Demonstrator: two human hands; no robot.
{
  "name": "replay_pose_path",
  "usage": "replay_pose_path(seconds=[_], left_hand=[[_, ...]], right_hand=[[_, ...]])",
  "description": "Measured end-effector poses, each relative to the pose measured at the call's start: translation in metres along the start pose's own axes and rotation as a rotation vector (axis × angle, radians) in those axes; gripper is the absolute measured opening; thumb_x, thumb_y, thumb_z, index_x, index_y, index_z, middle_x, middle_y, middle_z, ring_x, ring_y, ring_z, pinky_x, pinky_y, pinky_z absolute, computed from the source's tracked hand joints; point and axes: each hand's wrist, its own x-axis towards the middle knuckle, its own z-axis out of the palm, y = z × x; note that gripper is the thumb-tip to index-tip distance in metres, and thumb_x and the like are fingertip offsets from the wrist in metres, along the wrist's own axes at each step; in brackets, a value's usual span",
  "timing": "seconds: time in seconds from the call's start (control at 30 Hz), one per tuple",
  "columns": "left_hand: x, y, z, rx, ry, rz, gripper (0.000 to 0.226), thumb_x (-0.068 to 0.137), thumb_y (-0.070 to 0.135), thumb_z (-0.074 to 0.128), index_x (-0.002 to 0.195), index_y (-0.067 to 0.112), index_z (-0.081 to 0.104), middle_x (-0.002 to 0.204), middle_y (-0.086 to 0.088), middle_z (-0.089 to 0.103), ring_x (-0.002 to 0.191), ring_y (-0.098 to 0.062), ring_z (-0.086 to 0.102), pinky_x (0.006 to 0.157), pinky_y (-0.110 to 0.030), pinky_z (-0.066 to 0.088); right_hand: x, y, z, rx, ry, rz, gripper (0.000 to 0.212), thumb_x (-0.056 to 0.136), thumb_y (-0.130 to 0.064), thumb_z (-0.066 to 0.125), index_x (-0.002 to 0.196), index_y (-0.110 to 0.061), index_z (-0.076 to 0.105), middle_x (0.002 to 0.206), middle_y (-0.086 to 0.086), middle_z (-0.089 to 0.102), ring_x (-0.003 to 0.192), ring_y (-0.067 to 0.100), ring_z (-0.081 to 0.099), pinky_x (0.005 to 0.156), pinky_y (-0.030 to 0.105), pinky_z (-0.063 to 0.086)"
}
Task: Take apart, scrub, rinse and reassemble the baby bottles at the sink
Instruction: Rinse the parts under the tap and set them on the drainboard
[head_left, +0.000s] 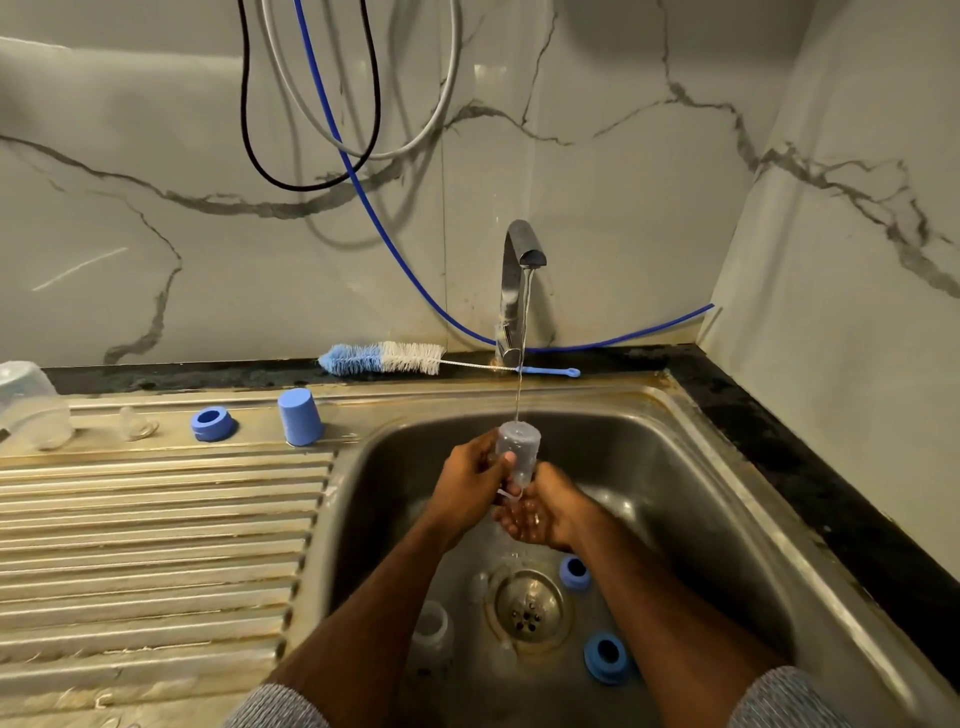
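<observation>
Fingers of left hand (470, 480) grip bottle (518, 453) (right hand (540, 514) seemingly cupped).

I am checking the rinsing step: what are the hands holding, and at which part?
The left hand grips a clear bottle by its middle, base up under the tap water. The right hand is cupped open just below it, gripping nothing.

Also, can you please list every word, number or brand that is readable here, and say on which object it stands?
None can be read.
Bottle in the sink basin: dark marks low on its side, too blurred to read.
Bottle under the tap: faint marks, unreadable.
</observation>
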Motion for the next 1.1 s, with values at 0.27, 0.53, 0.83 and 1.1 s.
replay_pose_path(seconds=[0.27,0.53,0.83,1.1], left_hand=[[-0.003,-0.003,0.0,0.077,0.108,-0.074,0.041,0.093,0.048,0.067,0.125,0.023,0.059,0.112,-0.001,0.072,0.094,-0.013,0.073,0.076,-0.034,0.064],[-0.023,0.022,-0.021,0.608,0.364,-0.022,0.065,0.077,0.07,0.068,0.121,0.022,0.065,0.11,0.004,0.073,0.097,-0.011,0.069,0.088,-0.034,0.059],[-0.066,0.076,-0.074,0.647,0.191,0.007,0.055,0.089,0.052,0.072,0.132,0.019,0.061,0.121,-0.001,0.069,0.103,-0.01,0.063,0.077,-0.015,0.045],[-0.104,0.086,-0.167,0.63,0.345,-0.067,0.037,0.091,0.05,0.07,0.098,0.014,0.073,0.08,-0.002,0.075,0.068,-0.014,0.07,0.075,-0.043,0.062]], right_hand=[[-0.012,-0.005,-0.003,0.007,-0.049,-0.049,0.063,0.099,-0.06,0.042,0.114,-0.003,0.064,0.1,0.021,0.075,0.093,0.034,0.072,0.082,0.044,0.058],[-0.034,-0.002,0.017,-0.714,0.163,-0.393,0.039,0.106,-0.044,0.039,0.123,-0.015,0.06,0.098,0.014,0.069,0.078,0.027,0.072,0.058,0.034,0.06],[-0.067,-0.005,0.054,-1.072,0.089,-0.955,0.067,0.073,-0.047,0.085,0.131,-0.039,0.053,0.122,-0.017,0.06,0.113,0.007,0.056,0.092,0.027,0.049],[-0.083,-0.009,0.099,-1.047,0.198,-0.998,0.069,0.064,-0.053,0.087,0.123,-0.03,0.061,0.118,-0.009,0.063,0.104,0.013,0.06,0.089,0.038,0.054]])
